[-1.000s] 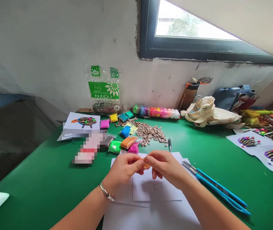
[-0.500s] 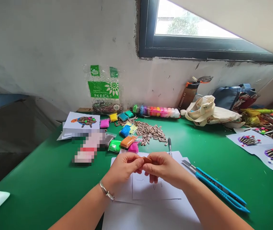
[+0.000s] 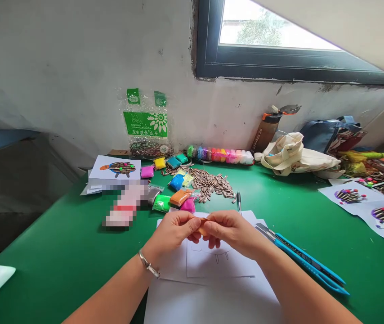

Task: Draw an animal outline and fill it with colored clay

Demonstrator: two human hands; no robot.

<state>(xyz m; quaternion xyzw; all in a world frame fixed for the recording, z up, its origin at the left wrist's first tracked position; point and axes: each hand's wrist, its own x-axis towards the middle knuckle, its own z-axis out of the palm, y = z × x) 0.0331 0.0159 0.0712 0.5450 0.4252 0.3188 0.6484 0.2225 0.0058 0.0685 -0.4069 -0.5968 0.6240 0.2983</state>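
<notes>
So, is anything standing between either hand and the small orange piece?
Nothing visible is: the left hand and right hand both pinch the orange piece directly, above the drawn-on sheet.

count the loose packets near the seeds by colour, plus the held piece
Pink packets: 2
Yellow packets: 2
Teal packets: 2
Blue packet: 1
Orange packet: 1
Green packet: 1
Grey packet: 1
Held orange piece: 1
Total: 11

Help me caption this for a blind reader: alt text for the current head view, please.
A person's left hand and right hand pinch a small orange piece above a sketched sheet on a green table. Beyond lie colored packets and seeds; a blue tool lies to the right.
</notes>
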